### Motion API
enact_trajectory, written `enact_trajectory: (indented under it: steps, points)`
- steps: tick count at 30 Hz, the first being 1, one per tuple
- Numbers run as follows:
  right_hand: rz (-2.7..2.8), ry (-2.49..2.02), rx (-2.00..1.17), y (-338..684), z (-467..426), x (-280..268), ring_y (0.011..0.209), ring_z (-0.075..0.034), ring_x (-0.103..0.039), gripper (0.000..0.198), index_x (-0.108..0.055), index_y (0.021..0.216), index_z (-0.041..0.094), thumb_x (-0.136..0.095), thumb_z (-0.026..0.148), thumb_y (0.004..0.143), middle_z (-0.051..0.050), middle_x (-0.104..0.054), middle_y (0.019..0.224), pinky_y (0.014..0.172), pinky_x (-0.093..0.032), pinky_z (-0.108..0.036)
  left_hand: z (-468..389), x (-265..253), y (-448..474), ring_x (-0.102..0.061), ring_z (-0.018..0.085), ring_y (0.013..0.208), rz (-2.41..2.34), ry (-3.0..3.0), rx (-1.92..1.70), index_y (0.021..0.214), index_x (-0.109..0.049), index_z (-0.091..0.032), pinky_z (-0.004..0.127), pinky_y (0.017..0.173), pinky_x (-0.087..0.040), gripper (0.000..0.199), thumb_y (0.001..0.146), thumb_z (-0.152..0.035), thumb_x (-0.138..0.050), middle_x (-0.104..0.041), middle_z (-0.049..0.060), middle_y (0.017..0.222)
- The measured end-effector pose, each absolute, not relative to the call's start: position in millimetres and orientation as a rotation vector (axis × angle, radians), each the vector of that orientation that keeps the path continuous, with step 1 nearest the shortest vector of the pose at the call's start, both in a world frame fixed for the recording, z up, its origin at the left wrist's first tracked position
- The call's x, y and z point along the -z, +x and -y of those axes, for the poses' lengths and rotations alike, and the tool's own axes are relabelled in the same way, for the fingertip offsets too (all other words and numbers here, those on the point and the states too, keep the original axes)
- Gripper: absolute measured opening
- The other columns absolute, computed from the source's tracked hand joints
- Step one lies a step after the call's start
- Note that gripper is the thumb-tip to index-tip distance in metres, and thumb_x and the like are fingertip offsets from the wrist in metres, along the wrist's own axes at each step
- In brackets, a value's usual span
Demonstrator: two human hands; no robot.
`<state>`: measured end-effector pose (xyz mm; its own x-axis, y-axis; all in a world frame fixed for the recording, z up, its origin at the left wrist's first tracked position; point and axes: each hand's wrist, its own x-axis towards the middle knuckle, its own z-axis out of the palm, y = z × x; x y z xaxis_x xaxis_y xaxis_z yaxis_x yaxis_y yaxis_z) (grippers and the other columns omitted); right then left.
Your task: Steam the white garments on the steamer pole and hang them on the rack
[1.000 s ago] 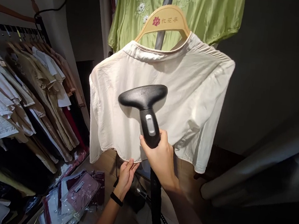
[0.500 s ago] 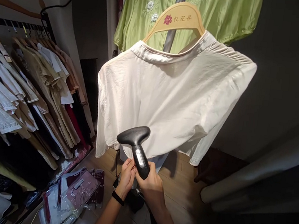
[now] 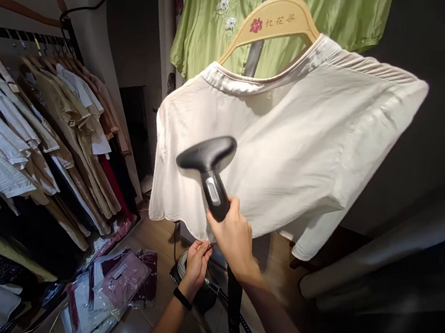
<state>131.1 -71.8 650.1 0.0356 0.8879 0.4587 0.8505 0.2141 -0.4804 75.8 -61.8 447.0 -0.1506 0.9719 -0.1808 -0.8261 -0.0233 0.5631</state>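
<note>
A white blouse point(image 3: 282, 141) hangs in front of me on a light wooden hanger point(image 3: 281, 20) with a red flower mark. My right hand point(image 3: 233, 238) is wrapped round the handle of a black garment steamer point(image 3: 210, 154), whose wide head lies over the lower middle of the blouse. Whether the head touches the cloth I cannot tell. Below it, my left hand point(image 3: 198, 261), with a black band at the wrist, pinches the blouse's bottom hem. The blouse tilts up toward its right shoulder.
A green blouse point(image 3: 206, 35) with white flowers hangs behind. On the left stands a rack of clothes point(image 3: 60, 130). Plastic-wrapped garments point(image 3: 119, 283) lie on the floor. A dark hose point(image 3: 233, 308) runs below my right hand. Pale curtain fabric point(image 3: 390, 257) is at right.
My right hand has moved the steamer up the blouse. The blouse has swung rightward, its right shoulder farther out. My left hand has shifted slightly right and down, pinching the hem.
</note>
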Motion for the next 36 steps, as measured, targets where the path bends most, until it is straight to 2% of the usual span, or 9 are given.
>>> enact_trajectory:
  steps: [5, 9, 12, 15, 18, 22, 25, 31, 36]
  points:
    - [1.875, -1.878, -0.354, 141, 90, -595, 0.078, -0.026, -0.067, 0.027, -0.046, 0.107, 0.02, -0.052, 0.035, 0.086, -0.008, -0.068, 0.086, 0.061, -0.034, -0.028, 59, -454, 78, -0.066, 0.019, 0.092, -0.637, 0.324, -1.601, 0.086, -0.065, -0.016, 0.031, 0.095, -0.047, 0.034, 0.062, -0.03, -0.084, -0.07, 0.006, 0.09]
    - [1.873, -1.955, -0.52, 144, 98, -581, 0.083, -0.028, -0.067, 0.027, -0.045, 0.107, 0.021, -0.05, 0.037, 0.086, -0.009, -0.069, 0.09, 0.062, -0.035, -0.028, 59, -466, 74, -0.066, 0.022, 0.095, -0.602, 0.359, -1.574, 0.09, -0.063, -0.017, 0.035, 0.098, -0.046, 0.035, 0.063, -0.026, -0.082, -0.069, 0.005, 0.09]
    - [1.818, -1.947, -0.527, 148, 96, -586, 0.082, -0.028, -0.067, 0.029, -0.045, 0.106, 0.021, -0.052, 0.04, 0.085, -0.009, -0.068, 0.087, 0.062, -0.036, -0.027, 54, -477, 62, -0.064, 0.022, 0.101, -0.504, 0.394, -1.516, 0.095, -0.062, -0.017, 0.036, 0.101, -0.045, 0.037, 0.062, -0.02, -0.08, -0.069, 0.006, 0.094]
    - [1.756, -1.934, -0.475, 154, 92, -593, 0.082, -0.027, -0.066, 0.029, -0.045, 0.105, 0.021, -0.053, 0.04, 0.085, -0.009, -0.068, 0.085, 0.063, -0.037, -0.027, 41, -486, 44, -0.063, 0.024, 0.107, -0.381, 0.326, -1.521, 0.09, -0.063, -0.017, 0.039, 0.1, -0.047, 0.025, 0.071, -0.029, -0.074, -0.067, 0.011, 0.106]
    - [1.717, -1.891, -0.446, 159, 90, -599, 0.081, -0.026, -0.065, 0.029, -0.044, 0.102, 0.021, -0.054, 0.042, 0.084, -0.007, -0.067, 0.084, 0.064, -0.038, -0.027, 24, -487, 29, -0.063, 0.023, 0.107, -0.397, 0.166, -1.617, 0.092, -0.064, -0.018, 0.037, 0.096, -0.05, 0.021, 0.079, -0.033, -0.069, -0.065, 0.012, 0.115]
    - [1.725, -1.794, -0.409, 153, 87, -606, 0.078, -0.025, -0.064, 0.028, -0.043, 0.099, 0.022, -0.055, 0.042, 0.083, -0.004, -0.065, 0.081, 0.063, -0.039, -0.027, 14, -473, 28, -0.065, 0.015, 0.088, -0.588, 0.231, -1.713, 0.083, -0.065, -0.015, 0.028, 0.085, -0.051, 0.016, 0.075, -0.024, -0.076, -0.068, 0.007, 0.093]
    - [1.765, -1.696, -0.335, 139, 75, -624, 0.073, -0.024, -0.063, 0.029, -0.044, 0.101, 0.021, -0.055, 0.041, 0.083, -0.004, -0.064, 0.078, 0.061, -0.038, -0.027, 19, -457, 40, -0.063, 0.012, 0.076, -0.636, 0.366, -1.703, 0.075, -0.065, -0.012, 0.025, 0.077, -0.049, 0.025, 0.068, -0.03, -0.082, -0.065, 0.004, 0.079]
    - [1.772, -1.621, -0.063, 114, 49, -669, 0.069, -0.024, -0.062, 0.034, -0.044, 0.109, 0.017, -0.056, 0.038, 0.084, -0.006, -0.064, 0.078, 0.058, -0.032, -0.027, 32, -440, 56, -0.061, 0.012, 0.077, -0.68, 0.413, -1.653, 0.075, -0.068, -0.012, 0.025, 0.075, -0.046, 0.031, 0.066, -0.037, -0.082, -0.064, 0.005, 0.079]
    - [1.895, -1.74, -0.114, 115, 58, -633, 0.072, -0.023, -0.064, 0.032, -0.043, 0.111, 0.017, -0.055, 0.033, 0.086, -0.007, -0.066, 0.083, 0.059, -0.031, -0.026, 37, -440, 59, -0.062, 0.016, 0.083, -0.671, 0.431, -1.63, 0.078, -0.068, -0.013, 0.028, 0.081, -0.046, 0.033, 0.064, -0.04, -0.081, -0.066, 0.006, 0.083]
